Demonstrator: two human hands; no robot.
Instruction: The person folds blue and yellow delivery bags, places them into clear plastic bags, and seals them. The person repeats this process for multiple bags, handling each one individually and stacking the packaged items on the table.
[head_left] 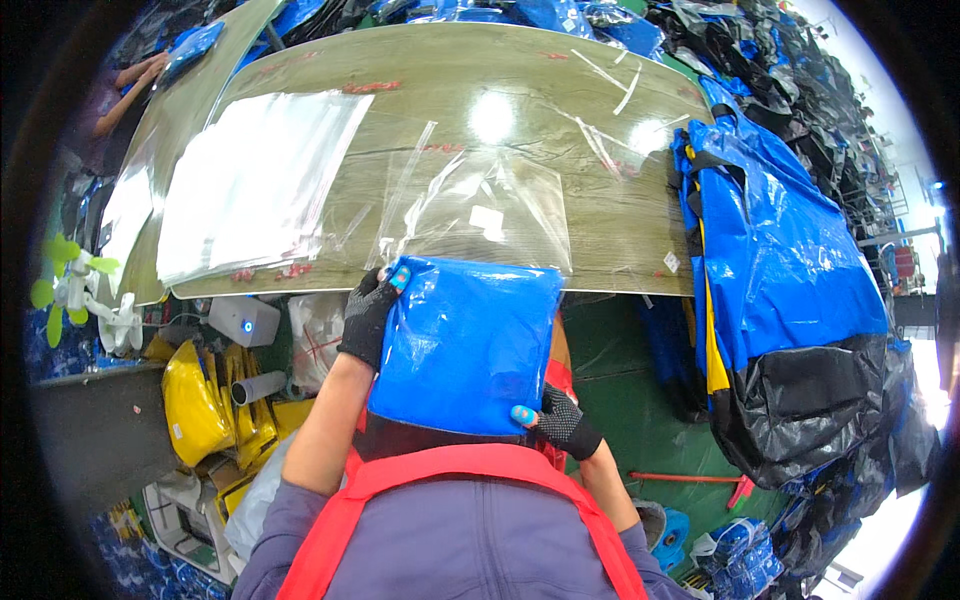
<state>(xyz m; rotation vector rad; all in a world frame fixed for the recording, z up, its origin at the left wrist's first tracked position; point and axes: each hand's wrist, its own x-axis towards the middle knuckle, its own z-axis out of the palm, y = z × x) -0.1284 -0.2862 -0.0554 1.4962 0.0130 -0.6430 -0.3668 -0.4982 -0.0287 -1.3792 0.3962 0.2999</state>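
Note:
A folded blue glossy tarpaulin bag (465,345) is held flat in front of my body, its far edge at the table's near edge. My left hand (372,312), in a black dotted glove with bare fingertips, grips its far left corner, thumb on top. At the near right corner my right hand (562,422), gloved alike, pinches the edge with the thumb on top; its other fingers are hidden beneath. Just beyond the bag lies a clear plastic bag (530,205) on the table, with a small white label (487,221) on it.
On the wood-grain table (440,70), a stack of clear plastic bags (265,180) lies at left. Large blue and black bags (790,260) hang over the right end. Yellow packets (197,400) and a small green fan (75,285) are at left. Another person's hands (150,72) show far left.

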